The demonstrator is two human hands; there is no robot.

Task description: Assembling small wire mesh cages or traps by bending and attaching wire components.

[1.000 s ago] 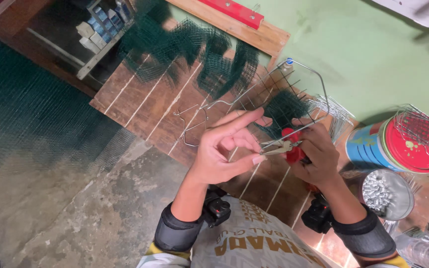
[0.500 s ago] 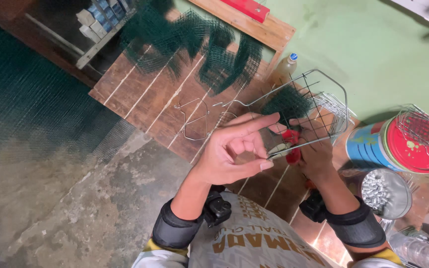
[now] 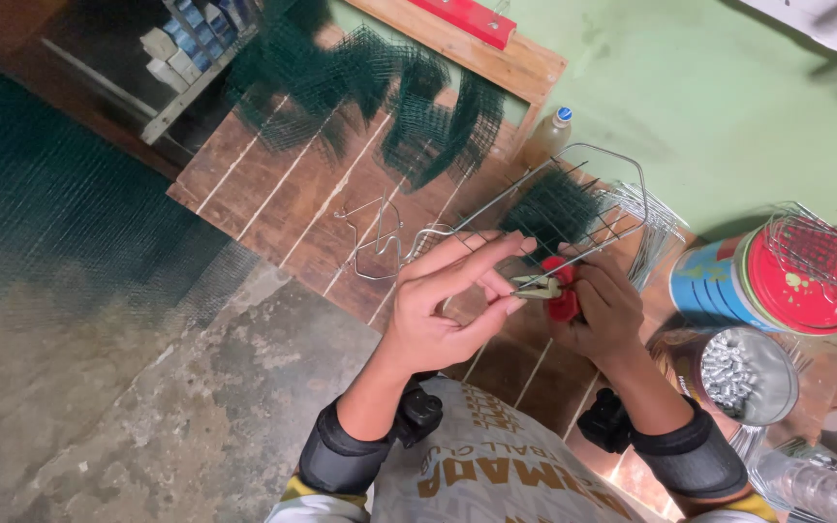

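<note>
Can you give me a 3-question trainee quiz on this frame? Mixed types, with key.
1. True or false: the right hand holds red-handled pliers at the bent grey wire frame.
2. Multiple choice: what fills the round metal bowl at the right? A) small silvery metal pieces B) water C) green mesh
3. Fill in: the left hand pinches the wire beside the pliers' ____.

Key:
1. True.
2. A.
3. Tip; the thumb and fingers meet at the pliers' nose, above the brown plank table.
</note>
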